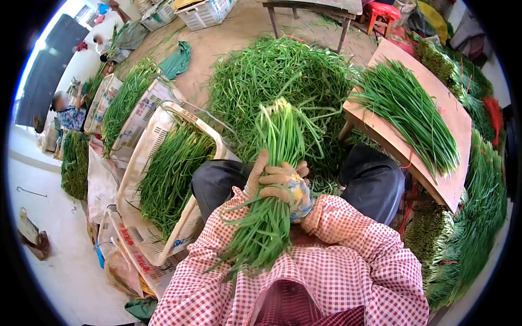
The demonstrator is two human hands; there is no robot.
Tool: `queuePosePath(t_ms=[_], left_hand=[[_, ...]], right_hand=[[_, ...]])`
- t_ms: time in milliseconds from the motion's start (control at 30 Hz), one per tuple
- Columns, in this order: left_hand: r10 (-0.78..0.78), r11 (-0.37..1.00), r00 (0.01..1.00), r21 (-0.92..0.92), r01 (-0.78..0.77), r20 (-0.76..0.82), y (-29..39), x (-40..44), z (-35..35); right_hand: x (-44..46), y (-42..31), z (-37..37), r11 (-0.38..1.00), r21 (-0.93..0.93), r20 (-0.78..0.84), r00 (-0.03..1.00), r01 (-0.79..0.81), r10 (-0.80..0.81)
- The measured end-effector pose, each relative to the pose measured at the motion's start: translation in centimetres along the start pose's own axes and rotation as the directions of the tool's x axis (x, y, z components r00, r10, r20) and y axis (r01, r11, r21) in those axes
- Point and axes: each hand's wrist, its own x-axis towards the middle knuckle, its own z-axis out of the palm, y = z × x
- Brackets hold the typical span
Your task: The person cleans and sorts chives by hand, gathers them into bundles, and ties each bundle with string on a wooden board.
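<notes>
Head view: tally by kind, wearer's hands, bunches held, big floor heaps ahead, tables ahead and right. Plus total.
Hands: 2 (left hand, right hand)
Held bunches: 1 (green bunch, in both hands)
Floor heaps: 1 (green heap)
Tables: 2 (far table, right table)
Total: 6

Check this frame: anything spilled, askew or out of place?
A crumpled green sheet lies on the floor between a crate and the loose greens, perhaps dropped rather than put away. The held bundle looks intact.
</notes>
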Motion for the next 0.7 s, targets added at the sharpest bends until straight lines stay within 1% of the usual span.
queuePosePath(t_ms=[67, 100, 133, 167, 200, 233, 267, 300, 333, 367, 400, 467, 500, 533, 600, 633, 667, 700], left_hand=[[0.004, 0.997, 1.0, 0.08, -0.003, -0.008, 0.5, 0.1, -0.5], [0.012, 0.992, 1.0, 0.123, -0.01, -0.011, 1.1, 0.2, -0.7], [0.025, 0.988, 1.0, 0.153, -0.023, -0.012, 1.3, 0.2, -0.9], [0.046, 0.982, 0.999, 0.183, -0.043, -0.015, 1.8, 0.0, -1.1], [0.074, 0.977, 0.997, 0.203, -0.069, -0.017, 2.3, -0.5, -1.3], [0.107, 0.971, 0.994, 0.22, -0.096, -0.034, 2.7, -1.1, -1.4], [0.135, 0.965, 0.989, 0.234, -0.117, -0.064, 3.1, -1.9, -1.2], [0.175, 0.968, 0.962, 0.214, -0.129, -0.21, 3.5, -3.2, 1.3], [0.206, 0.856, 0.978, 0.488, -0.168, -0.025, 4.2, -3.4, -1.5], [0.199, 0.83, 0.979, 0.538, -0.146, -0.042, 4.5, -4.8, -0.9], [0.187, 0.8, 0.981, 0.589, -0.116, -0.06, 4.6, -6.3, 0.1], [0.162, 0.767, 0.985, 0.636, -0.082, -0.067, 3.9, -8.7, 0.4], [0.151, 0.737, 0.986, 0.672, -0.067, -0.067, 3.2, -9.7, 0.4], [0.144, 0.739, 0.986, 0.671, -0.054, -0.08, 2.2, -10.6, 0.5], [0.366, 0.557, 0.93, 0.809, -0.19, -0.033, 0.1, -12.6, 0.3], [0.354, 0.569, 0.934, 0.806, -0.165, -0.059, -1.0, -13.3, 0.1], [0.373, 0.275, 0.927, 0.949, -0.154, 0.042, -2.0, -13.7, -0.4], [0.353, -0.05, 0.923, 0.989, -0.142, 0.15, -3.1, -13.9, -0.9]], right_hand=[[-0.1, -0.6, 0.2, 0.971, 0.233, -0.073, 0.997, 0.048, -0.032], [0.1, -1.5, -1.5, 0.974, 0.223, 0.049, 0.998, -0.036, 0.025], [-0.1, -1.2, -1.5, 0.975, 0.219, 0.036, 0.999, -0.033, 0.026], [-0.2, -0.9, -1.6, 0.914, 0.405, 0.027, 1.0, 0.003, -0.015], [-0.1, -0.5, -1.9, 0.817, 0.575, 0.012, 0.998, 0.042, -0.06], [-0.9, -1.2, -2.6, 0.762, 0.646, 0.046, 0.999, -0.042, 0.017], [-1.1, -2.3, -3.0, 0.764, 0.645, 0.042, 0.999, -0.032, 0.007], [-1.4, -3.4, -3.3, 0.465, 0.836, 0.089, 0.908, -0.292, 0.409], [-1.6, -3.9, -3.3, 0.039, 0.919, 0.252, 0.661, -0.392, 0.707], [-1.9, -3.0, -2.4, -0.025, 0.924, 0.273, 0.612, -0.382, 0.742], [-0.1, -4.4, -3.9, -0.227, 0.928, 0.368, 0.641, -0.295, 0.673], [-0.2, -2.8, -0.2, -0.326, 0.919, 0.393, 0.607, -0.223, 0.691], [1.0, -2.5, 0.0, -0.283, 0.937, 0.349, 0.596, -0.205, 0.724], [2.2, -1.7, -0.6, -0.264, 0.956, 0.279, 0.675, -0.128, 0.683], [2.7, 0.0, -0.9, -0.363, 0.932, 0.3, 0.57, -0.003, 0.765], [1.4, 2.0, 0.2, -0.407, 0.91, 0.309, 0.534, 0.073, 0.787], [1.5, 2.4, 0.0, -0.394, 0.906, 0.274, 0.496, 0.153, 0.824], [2.0, 2.4, -0.6, -0.372, 0.899, 0.238, 0.455, 0.231, 0.858]])
